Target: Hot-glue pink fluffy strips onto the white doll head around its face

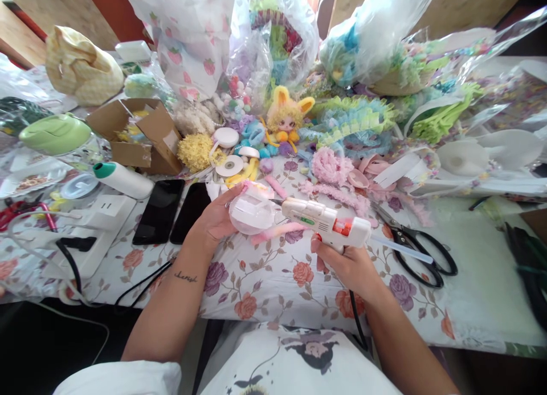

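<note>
My left hand (pixel 221 214) is closed on a round, translucent white plastic piece (pixel 252 212) with a pink fuzzy edge along its top. From its lower side a fuzzy pink strip (pixel 280 231) trails to the right. My right hand (pixel 344 264) grips a white hot glue gun (pixel 316 214) by its handle, thumb high on the grip. The gun's nozzle points left, very close to the plastic piece; whether they touch I cannot tell. A clear glue stick (pixel 401 248) sticks out of the gun's back, and a black cord hangs below.
Black-handled scissors (pixel 416 247) lie right of the gun. Two dark phones (pixel 158 212), a white power strip (pixel 94 229) and a cardboard box (pixel 137 135) are on the left. Behind stand a yellow bunny-eared doll (pixel 285 121), pink yarn (pixel 331 166), ribbons and plastic bags (pixel 183 47).
</note>
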Motion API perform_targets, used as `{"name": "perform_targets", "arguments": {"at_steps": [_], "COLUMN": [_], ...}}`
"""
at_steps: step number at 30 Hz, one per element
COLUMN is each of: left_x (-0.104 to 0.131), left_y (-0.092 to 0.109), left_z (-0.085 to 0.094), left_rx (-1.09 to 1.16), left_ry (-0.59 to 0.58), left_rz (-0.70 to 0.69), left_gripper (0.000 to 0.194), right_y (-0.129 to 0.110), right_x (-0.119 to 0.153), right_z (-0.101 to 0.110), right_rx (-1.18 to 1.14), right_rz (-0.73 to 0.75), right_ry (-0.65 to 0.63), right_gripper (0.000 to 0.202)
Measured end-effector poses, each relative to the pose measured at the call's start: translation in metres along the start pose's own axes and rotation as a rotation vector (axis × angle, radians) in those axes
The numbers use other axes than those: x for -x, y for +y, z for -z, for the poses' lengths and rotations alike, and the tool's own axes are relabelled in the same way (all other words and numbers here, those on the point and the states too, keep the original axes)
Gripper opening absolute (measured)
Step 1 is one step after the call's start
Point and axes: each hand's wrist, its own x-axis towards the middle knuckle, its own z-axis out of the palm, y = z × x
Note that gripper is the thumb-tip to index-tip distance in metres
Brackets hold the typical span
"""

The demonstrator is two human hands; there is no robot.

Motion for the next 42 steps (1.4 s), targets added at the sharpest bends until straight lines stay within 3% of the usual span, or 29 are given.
{"name": "perform_targets", "arguments": {"at_steps": [11,18,34,42], "left_x": [-0.0001,-0.0002,0.0013,0.0016], "left_y": [0.0004,-0.0015,0.0005,0.0022], "left_z": [0.0009,0.0006,-0.0022,-0.0009], "left_rx": [-0.062,-0.111,-0.025,-0.021], "left_ry": [0.022,-0.053,-0.056,-0.026], "left_rz": [0.023,0.012,0.015,-0.022], "left_gripper": [0.023,0.020,0.022,0.023], "right_y": [-0.0018,0.0013,0.0062,0.0041], "right_x": [-0.0001,-0.0002,-0.0020,-0.0041], "right_z": [-0.0008,-0.0010,0.0006,0.0036], "right_rx": [-0.007,-0.003,-0.004,-0.061], "right_rz": [0.002,0.016,0.015,0.075], "right_ry": [0.031,-0.007,-0.001,-0.062], "right_gripper": [0.028,0.026,0.028,0.028]}}
